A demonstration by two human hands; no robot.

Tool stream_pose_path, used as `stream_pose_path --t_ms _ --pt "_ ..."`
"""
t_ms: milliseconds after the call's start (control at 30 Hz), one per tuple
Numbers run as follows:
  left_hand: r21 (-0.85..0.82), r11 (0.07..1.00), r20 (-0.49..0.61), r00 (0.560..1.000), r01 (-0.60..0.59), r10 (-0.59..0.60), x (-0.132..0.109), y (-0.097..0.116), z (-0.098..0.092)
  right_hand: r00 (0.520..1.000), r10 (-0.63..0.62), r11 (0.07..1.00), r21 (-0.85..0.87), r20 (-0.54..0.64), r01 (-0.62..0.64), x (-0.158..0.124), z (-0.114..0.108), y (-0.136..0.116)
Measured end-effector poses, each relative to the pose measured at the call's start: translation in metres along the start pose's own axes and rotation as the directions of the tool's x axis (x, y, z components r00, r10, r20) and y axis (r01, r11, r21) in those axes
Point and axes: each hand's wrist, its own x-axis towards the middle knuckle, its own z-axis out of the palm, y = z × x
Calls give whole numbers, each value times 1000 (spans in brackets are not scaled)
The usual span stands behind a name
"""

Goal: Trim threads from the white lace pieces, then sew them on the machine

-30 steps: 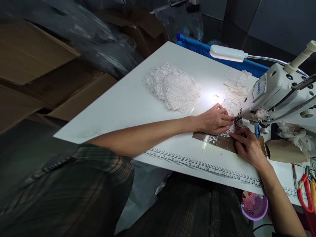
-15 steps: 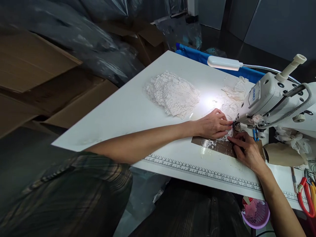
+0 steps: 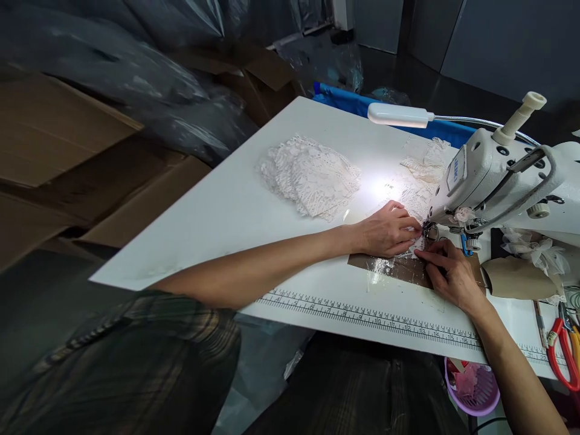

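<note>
White lace fabric [image 3: 414,199] lies under the needle area of a white sewing machine [image 3: 480,169]. My left hand [image 3: 390,231] rests on the lace just left of the presser foot, its fingers bent together and pressing the cloth. Close to the foot on the right, my right hand [image 3: 448,272] pinches the near edge of the lace between thumb and index finger. A stack of lace pieces [image 3: 317,175] lies on the white table [image 3: 217,223], left of the machine. A lamp lights the cloth.
The white lamp [image 3: 399,115] hangs over the table's far side. Red-handled scissors [image 3: 562,353] lie at the right. A measuring tape [image 3: 362,317] runs along the front edge, with a purple basket [image 3: 483,393] below. Cardboard boxes [image 3: 58,133] stand at the left.
The camera view has shifted slightly, so the machine and table appear a little further left. Both hands keep nearly the same place at the presser foot.
</note>
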Motion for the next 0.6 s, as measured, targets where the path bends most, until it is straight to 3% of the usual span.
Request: stream_pose_path --t_ms 600 --pt "66 998 -9 1000 16 -15 1 1 3 999 -25 998 61 -40 27 1 -3 -1"
